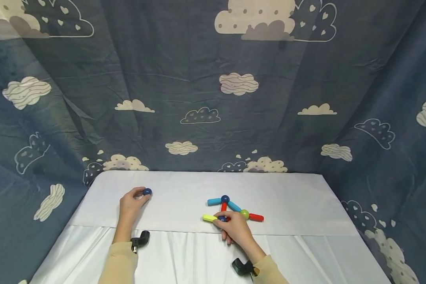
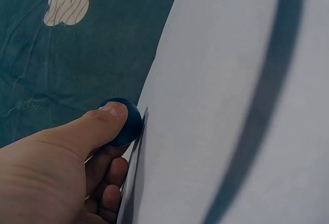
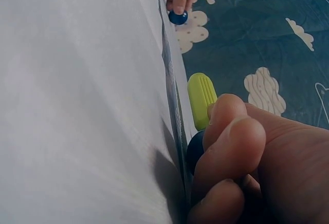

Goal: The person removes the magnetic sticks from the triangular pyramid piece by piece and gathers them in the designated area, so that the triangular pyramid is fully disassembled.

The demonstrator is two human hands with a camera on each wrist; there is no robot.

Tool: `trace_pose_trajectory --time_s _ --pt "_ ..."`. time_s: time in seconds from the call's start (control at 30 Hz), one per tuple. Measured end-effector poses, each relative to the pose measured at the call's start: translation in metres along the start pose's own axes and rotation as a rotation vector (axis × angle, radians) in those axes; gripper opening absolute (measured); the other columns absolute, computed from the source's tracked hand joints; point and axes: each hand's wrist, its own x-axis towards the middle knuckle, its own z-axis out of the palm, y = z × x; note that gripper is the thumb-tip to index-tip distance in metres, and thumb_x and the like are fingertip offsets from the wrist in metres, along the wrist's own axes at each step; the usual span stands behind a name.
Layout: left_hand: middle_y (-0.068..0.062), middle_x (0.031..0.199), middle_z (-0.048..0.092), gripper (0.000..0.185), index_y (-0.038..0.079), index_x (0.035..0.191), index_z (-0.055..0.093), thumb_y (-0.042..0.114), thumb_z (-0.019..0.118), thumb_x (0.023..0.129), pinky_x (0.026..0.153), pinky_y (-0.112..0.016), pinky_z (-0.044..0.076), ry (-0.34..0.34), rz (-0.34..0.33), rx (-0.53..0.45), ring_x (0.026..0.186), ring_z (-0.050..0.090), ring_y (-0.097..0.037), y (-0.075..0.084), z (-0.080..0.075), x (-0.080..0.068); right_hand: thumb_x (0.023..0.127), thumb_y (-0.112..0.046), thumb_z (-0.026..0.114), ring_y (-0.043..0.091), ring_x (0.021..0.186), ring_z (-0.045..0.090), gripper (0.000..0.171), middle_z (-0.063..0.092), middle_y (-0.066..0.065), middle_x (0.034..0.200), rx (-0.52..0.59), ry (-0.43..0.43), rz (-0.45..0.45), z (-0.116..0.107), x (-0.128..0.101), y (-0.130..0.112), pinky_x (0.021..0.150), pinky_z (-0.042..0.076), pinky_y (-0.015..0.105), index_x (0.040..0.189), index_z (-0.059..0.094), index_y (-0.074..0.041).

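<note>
Between its thumb and fingers, my left hand (image 1: pixel 131 205) pinches a dark blue ball (image 1: pixel 147 191) at the left of the white table. The same ball (image 2: pixel 128 124) shows under the thumb in the left wrist view. My right hand (image 1: pixel 236 227) grips a second blue ball (image 1: pixel 221 218), partly hidden by the fingers. From that ball a yellow-green stick (image 1: pixel 208 217) points left and a red stick (image 1: pixel 224 206) runs back to another blue ball (image 1: pixel 225 198). Two light blue sticks (image 1: pixel 214 202) join the back ball; one leads to a green ball (image 1: pixel 244 214) with a red stick (image 1: pixel 256 217).
The white cloth-covered table (image 1: pixel 287 197) has a seam running across its front part. A dark blue curtain (image 1: pixel 198 79) with cloud prints hangs behind and at both sides. Each wrist wears a small black camera (image 1: pixel 140 239).
</note>
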Motion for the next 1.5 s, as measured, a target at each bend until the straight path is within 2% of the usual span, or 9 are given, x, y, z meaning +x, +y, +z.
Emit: trace_pose_trajectory --time_s 0.37,0.5,0.6,0.77,0.9,1.0,1.17,1.33,1.5 --pt "-0.025 0.138 0.067 0.050 0.002 0.140 0.064 0.023 0.076 0.097 0.119 -0.057 0.040 -0.004 -0.003 0.010 0.133 0.060 -0.042 -0.001 0.001 0.001 0.095 -0.029 0.080 0.005 0.032 0.050 0.031 0.059 -0.004 0.048 -0.004 0.004 0.000 0.000 -0.001 -0.001 0.038 0.044 0.022 0.121 0.077 -0.013" --pt "-0.024 0.142 0.065 0.051 0.003 0.141 0.063 0.023 0.077 0.096 0.119 -0.055 0.041 0.007 -0.022 -0.043 0.135 0.058 -0.040 0.001 -0.002 -0.002 0.095 -0.030 0.080 0.005 0.033 0.050 0.031 0.059 -0.004 0.049 0.002 0.000 0.014 0.000 -0.001 -0.001 0.039 0.044 0.022 0.121 0.077 -0.013" --pt "-0.023 0.143 0.064 0.051 0.006 0.142 0.063 0.025 0.078 0.096 0.114 -0.053 0.043 0.047 -0.030 -0.085 0.133 0.057 -0.040 0.006 -0.007 -0.006 0.095 -0.030 0.080 0.005 0.032 0.051 0.031 0.059 -0.004 0.049 0.010 -0.008 0.012 0.001 -0.001 0.000 0.039 0.045 0.022 0.121 0.077 -0.013" --pt "-0.021 0.139 0.066 0.046 0.010 0.138 0.068 0.021 0.081 0.095 0.107 -0.049 0.042 0.131 0.072 -0.132 0.127 0.057 -0.040 0.036 -0.013 -0.017 0.095 -0.031 0.080 0.006 0.032 0.050 0.031 0.059 -0.004 0.048 0.012 -0.002 0.008 0.001 0.001 -0.001 0.039 0.045 0.022 0.121 0.077 -0.013" --pt "-0.018 0.132 0.070 0.043 0.011 0.132 0.072 0.016 0.084 0.091 0.107 -0.047 0.044 0.135 0.187 -0.177 0.125 0.060 -0.036 0.067 -0.006 -0.035 0.095 -0.030 0.080 0.006 0.032 0.050 0.031 0.059 -0.004 0.048 0.007 0.007 0.014 0.001 0.001 -0.001 0.039 0.045 0.022 0.120 0.077 -0.013" --pt "-0.014 0.128 0.073 0.042 0.013 0.128 0.074 0.015 0.087 0.089 0.105 -0.048 0.046 0.085 0.246 -0.192 0.121 0.064 -0.033 0.084 0.008 -0.049 0.095 -0.030 0.080 0.006 0.032 0.050 0.031 0.059 -0.004 0.048 0.002 0.006 0.019 0.001 0.000 -0.001 0.039 0.045 0.022 0.120 0.077 -0.013" --pt "-0.008 0.124 0.076 0.040 0.017 0.125 0.075 0.018 0.088 0.087 0.103 -0.050 0.050 -0.061 0.316 -0.158 0.118 0.067 -0.028 0.100 0.043 -0.067 0.095 -0.031 0.080 0.007 0.033 0.050 0.032 0.060 -0.002 0.049 0.011 0.005 0.034 0.000 0.000 -0.002 0.039 0.045 0.022 0.121 0.077 -0.013" --pt "0.001 0.121 0.076 0.039 0.018 0.125 0.075 0.019 0.087 0.088 0.102 -0.049 0.053 -0.222 0.341 -0.084 0.115 0.067 -0.023 0.099 0.077 -0.080 0.095 -0.031 0.080 0.007 0.033 0.051 0.031 0.060 -0.002 0.049 0.003 -0.002 0.036 0.000 0.001 -0.002 0.040 0.045 0.022 0.121 0.077 -0.013" --pt "0.000 0.122 0.076 0.044 0.013 0.130 0.072 0.021 0.086 0.089 0.105 -0.052 0.053 -0.387 0.331 -0.056 0.117 0.068 -0.024 0.091 0.100 -0.090 0.095 -0.031 0.080 0.006 0.032 0.051 0.031 0.059 -0.004 0.048 -0.005 -0.003 0.013 0.000 0.002 0.001 0.039 0.045 0.023 0.120 0.078 -0.013"
